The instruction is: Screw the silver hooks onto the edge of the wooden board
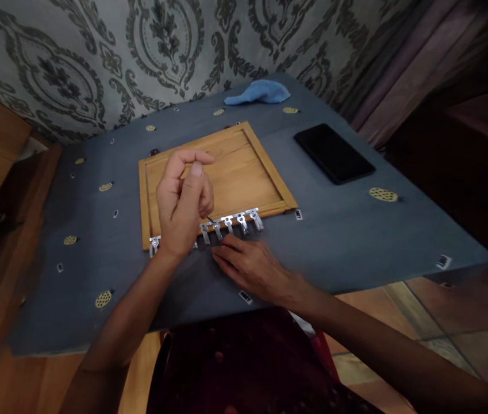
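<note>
A wooden framed panel (244,167) lies flat on the grey-blue cloth of the table (347,236). A metal rack with several hooks (230,222) runs along the panel's near edge. My left hand (181,201) hovers over the rack's left half with the fingers curled and the thumb pressed to the forefinger in a pinch; a thin metal tip pokes out beneath it toward the hooks. My right hand (254,267) rests flat on the cloth just below the rack, fingers stretched toward the hooks and slightly blurred.
A black phone (334,153) lies to the right of the panel. A blue cloth (258,92) is bunched at the table's far edge by the patterned wall. Wooden furniture stands on the left; tiled floor shows at the lower right.
</note>
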